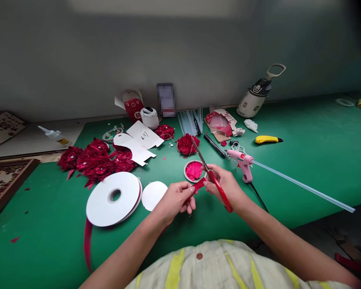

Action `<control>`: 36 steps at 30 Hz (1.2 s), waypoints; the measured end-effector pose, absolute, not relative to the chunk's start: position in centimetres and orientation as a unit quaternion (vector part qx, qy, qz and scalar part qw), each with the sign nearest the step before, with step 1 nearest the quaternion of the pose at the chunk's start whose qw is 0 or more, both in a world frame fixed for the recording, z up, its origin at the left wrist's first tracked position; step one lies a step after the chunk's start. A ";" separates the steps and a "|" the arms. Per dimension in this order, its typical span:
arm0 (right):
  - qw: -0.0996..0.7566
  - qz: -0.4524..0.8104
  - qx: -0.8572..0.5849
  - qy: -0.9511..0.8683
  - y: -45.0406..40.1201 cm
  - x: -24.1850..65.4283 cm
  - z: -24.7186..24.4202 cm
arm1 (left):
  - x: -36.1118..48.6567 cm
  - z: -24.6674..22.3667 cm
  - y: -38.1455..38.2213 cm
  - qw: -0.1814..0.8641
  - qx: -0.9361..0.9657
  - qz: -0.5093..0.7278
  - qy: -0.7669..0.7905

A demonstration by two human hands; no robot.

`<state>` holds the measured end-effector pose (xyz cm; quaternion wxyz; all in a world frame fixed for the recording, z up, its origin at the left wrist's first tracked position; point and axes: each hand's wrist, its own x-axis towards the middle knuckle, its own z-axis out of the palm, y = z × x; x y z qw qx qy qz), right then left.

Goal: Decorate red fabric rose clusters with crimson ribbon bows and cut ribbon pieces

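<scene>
My left hand (pixel 180 199) pinches a strip of red ribbon (pixel 199 184) near its end. My right hand (pixel 224 182) is closed around red-handled scissors (pixel 219 188), whose blades point up and away, and its fingertips also touch the ribbon's end. Just beyond the ribbon lies a round roll (pixel 186 170) with red ribbon pieces (pixel 194 170) inside. Past the scissor tips sits a red ribbon flower (pixel 186 143). A white ribbon spool (pixel 112 200) stands left of my left hand, with red ribbon (pixel 87 241) hanging from it. Beside it is a white disc (pixel 154 195).
Red flowers (pixel 98 162) are heaped at the left, near a white card (pixel 144 136). On the right lie a pink glue gun (pixel 242 160) with a long glue stick, a yellow cutter (pixel 267 139) and a black marker (pixel 214 145). A bottle (pixel 252 100) stands behind them.
</scene>
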<state>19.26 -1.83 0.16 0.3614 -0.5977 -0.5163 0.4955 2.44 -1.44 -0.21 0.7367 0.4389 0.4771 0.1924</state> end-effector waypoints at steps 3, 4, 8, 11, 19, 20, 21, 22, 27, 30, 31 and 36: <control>0.326 0.505 -0.629 -0.493 -1.9 19.9 -0.3 | 2.6 -1.0 -0.8 0.737 0.409 0.208 0.496; 0.313 0.505 -0.639 -0.489 -2.2 20.3 -0.2 | 2.6 -1.2 -0.5 0.738 0.401 0.216 0.498; 0.226 0.485 -0.648 -0.542 -4.7 22.6 0.5 | 2.8 -2.0 0.8 0.737 0.392 0.249 0.491; 0.152 0.485 -0.632 -0.585 -6.4 23.7 1.0 | 3.0 -2.4 1.4 0.734 0.396 0.259 0.487; 0.127 0.496 -0.593 -0.622 -6.3 22.8 0.5 | 3.3 -3.1 1.4 0.753 0.390 0.251 0.467; 0.130 0.498 -0.590 -0.623 -6.1 22.7 0.5 | 3.3 -3.1 1.4 0.754 0.388 0.250 0.467; 0.132 0.499 -0.587 -0.623 -6.1 22.6 0.4 | 3.3 -3.1 1.4 0.755 0.386 0.250 0.468; 0.134 0.501 -0.585 -0.623 -6.0 22.7 0.4 | 3.4 -3.1 1.4 0.757 0.383 0.250 0.467; 0.134 0.501 -0.589 -0.620 -6.0 23.0 0.1 | 3.4 -3.2 1.7 0.768 0.375 0.246 0.458; 0.126 0.501 -0.592 -0.619 -5.9 23.1 0.0 | 3.4 -3.3 1.9 0.772 0.373 0.241 0.454; 0.124 0.502 -0.592 -0.618 -5.9 23.1 -0.1 | 3.3 -3.3 1.9 0.773 0.372 0.240 0.454; 0.148 0.491 -0.599 -0.615 -5.7 23.4 -0.9 | 3.2 -3.6 2.1 0.779 0.367 0.237 0.449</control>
